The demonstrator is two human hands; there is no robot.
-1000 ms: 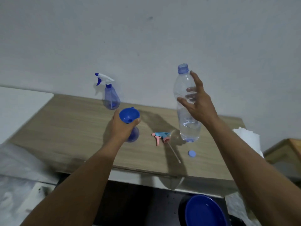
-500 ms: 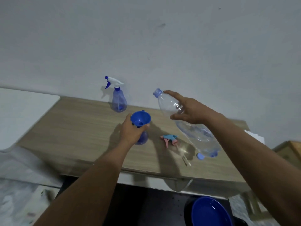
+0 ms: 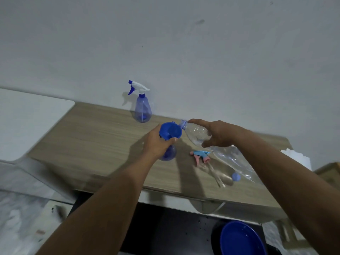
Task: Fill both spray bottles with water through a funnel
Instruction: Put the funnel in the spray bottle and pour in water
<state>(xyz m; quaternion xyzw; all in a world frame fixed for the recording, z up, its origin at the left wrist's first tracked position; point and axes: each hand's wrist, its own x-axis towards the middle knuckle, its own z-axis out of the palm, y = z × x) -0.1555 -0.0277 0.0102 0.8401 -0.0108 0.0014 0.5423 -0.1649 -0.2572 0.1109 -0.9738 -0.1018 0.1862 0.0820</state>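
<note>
My left hand (image 3: pixel 157 142) grips a blue funnel (image 3: pixel 170 130) that sits in the neck of an open blue spray bottle (image 3: pixel 168 153) on the wooden table (image 3: pixel 95 137). My right hand (image 3: pixel 217 133) holds a clear water bottle (image 3: pixel 198 134) tilted far over, its blue neck at the funnel's rim. A second blue spray bottle (image 3: pixel 142 107) with a white and blue trigger head stands by the wall. A pink and blue trigger head (image 3: pixel 200 156) with its tube lies on the table, and a small blue cap (image 3: pixel 236 177) lies to its right.
A white wall rises behind the table. A blue bowl (image 3: pixel 242 238) sits on the floor below the table's front edge at the right. A white surface (image 3: pixel 27 118) adjoins the table at the left, and something white (image 3: pixel 296 156) lies at its right end.
My right hand has tipped the water bottle from upright to nearly lying over, bringing its neck down to the funnel. My left hand has stayed on the funnel.
</note>
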